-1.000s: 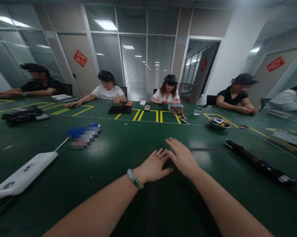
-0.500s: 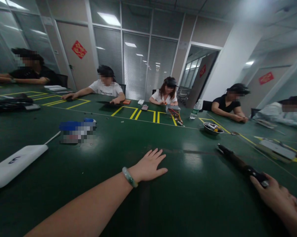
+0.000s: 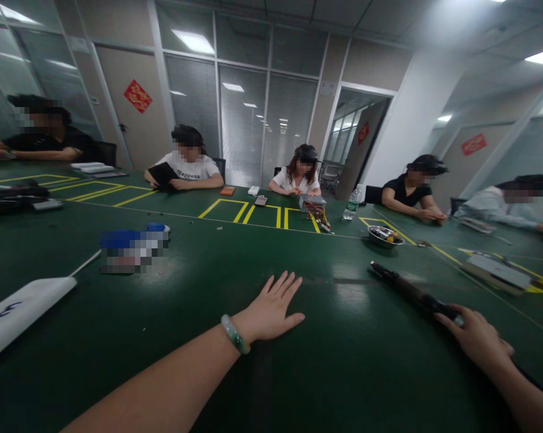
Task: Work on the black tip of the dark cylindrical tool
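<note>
My left hand (image 3: 273, 310) rests palm down on the green table (image 3: 334, 373), its fingers spread, a jade bangle (image 3: 235, 334) round the wrist. On the right, my right hand (image 3: 474, 334) grips the near end of a long black tool (image 3: 413, 293) with a cord trailing behind the wrist. The tool points forward and left across the table. To the left of my left hand lies a blue and white item (image 3: 133, 246), blurred out, and nearer the left edge a white power bank-like box (image 3: 25, 313) marked 3.
A metal bowl (image 3: 385, 236) with small items, a water bottle (image 3: 352, 203), a grey box with coloured wires (image 3: 314, 207) and a flat grey box (image 3: 496, 272) stand farther off. Black gear (image 3: 14, 198) lies far left. Several people sit along the far side.
My right hand has moved left with the black tool. My left hand keeps its place. Across the table, a person in white has lifted a dark tablet-like object.
</note>
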### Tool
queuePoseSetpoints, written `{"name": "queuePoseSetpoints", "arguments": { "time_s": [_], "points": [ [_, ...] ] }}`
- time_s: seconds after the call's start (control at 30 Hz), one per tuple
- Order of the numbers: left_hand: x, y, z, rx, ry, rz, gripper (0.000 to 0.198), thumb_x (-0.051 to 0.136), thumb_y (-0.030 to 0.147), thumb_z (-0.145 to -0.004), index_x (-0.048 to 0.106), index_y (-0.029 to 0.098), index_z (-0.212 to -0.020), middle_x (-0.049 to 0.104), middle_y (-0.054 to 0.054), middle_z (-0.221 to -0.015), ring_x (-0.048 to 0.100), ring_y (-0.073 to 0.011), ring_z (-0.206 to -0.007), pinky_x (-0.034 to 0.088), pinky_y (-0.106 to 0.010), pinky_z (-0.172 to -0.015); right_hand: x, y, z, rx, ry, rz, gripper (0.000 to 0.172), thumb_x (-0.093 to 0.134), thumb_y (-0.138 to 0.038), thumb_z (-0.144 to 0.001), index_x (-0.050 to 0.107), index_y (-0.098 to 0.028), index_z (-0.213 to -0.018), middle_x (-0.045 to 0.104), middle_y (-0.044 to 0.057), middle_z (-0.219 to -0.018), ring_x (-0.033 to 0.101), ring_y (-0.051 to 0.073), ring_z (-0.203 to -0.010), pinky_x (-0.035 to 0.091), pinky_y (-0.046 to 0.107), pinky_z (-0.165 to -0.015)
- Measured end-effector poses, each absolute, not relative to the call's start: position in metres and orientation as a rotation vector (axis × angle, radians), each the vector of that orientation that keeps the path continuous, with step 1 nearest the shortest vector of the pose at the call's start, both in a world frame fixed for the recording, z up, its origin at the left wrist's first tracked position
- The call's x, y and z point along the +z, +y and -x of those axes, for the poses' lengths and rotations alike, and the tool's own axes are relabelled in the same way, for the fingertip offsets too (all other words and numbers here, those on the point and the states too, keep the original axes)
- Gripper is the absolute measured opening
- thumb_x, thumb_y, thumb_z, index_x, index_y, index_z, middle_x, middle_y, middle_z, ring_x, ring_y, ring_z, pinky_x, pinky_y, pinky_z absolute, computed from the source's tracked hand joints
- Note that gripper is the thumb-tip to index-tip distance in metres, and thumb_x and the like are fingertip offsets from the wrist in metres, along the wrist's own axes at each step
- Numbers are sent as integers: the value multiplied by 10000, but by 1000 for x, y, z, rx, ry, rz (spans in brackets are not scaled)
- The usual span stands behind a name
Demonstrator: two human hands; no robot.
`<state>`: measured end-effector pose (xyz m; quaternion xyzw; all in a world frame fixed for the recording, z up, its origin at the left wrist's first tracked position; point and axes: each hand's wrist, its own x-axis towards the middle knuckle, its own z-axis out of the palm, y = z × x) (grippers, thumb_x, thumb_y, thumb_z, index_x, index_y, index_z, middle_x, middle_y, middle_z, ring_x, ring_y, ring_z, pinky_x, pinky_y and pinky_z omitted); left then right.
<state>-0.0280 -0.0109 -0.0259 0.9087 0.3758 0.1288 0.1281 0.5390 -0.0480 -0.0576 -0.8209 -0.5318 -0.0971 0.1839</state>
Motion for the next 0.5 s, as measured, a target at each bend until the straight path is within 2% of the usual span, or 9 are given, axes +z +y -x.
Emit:
{"name": "queuePoseSetpoints", "arguments": {
  "time_s": [0.13,0.3,0.4,0.5],
  "points": [
    [-24,-13,28,394,1107,-2669,798,315,650,-930,-38,253,-1525,-5,-78,-1597,2,-294,-1464,92,-539,-1160,-48,-29,-460,-79,-1700,2200,623,388,-637,-805,545,-236,-1255,536,190,-1265,504,396,-1145,426,552,-790],
    [-18,-18,24,481,1140,-2696,847,409,607,-914,-46,237,-1525,-22,-78,-1598,-10,-284,-1465,81,-519,-1170,-33,-6,-302,98,-1943,1916,440,492,-543,-853,554,-299,-1213,558,99,-1226,493,358,-1131,396,549,-879],
    [-14,-21,21,616,1147,-2783,836,503,427,-897,-14,237,-1525,-4,-58,-1602,-5,-249,-1469,64,-473,-1186,-32,1,-209,169,-2006,1799,416,594,-472,-845,551,-289,-1216,547,78,-1199,489,319,-1129,374,516,-927],
    [-12,-21,21,665,1158,-2834,819,493,211,-841,41,245,-1523,50,-35,-1603,51,-204,-1469,74,-416,-1195,-33,0,-148,250,-2084,1673,460,604,-384,-853,498,-253,-1282,514,95,-1231,478,292,-1151,367,494,-956]
  ]
}}
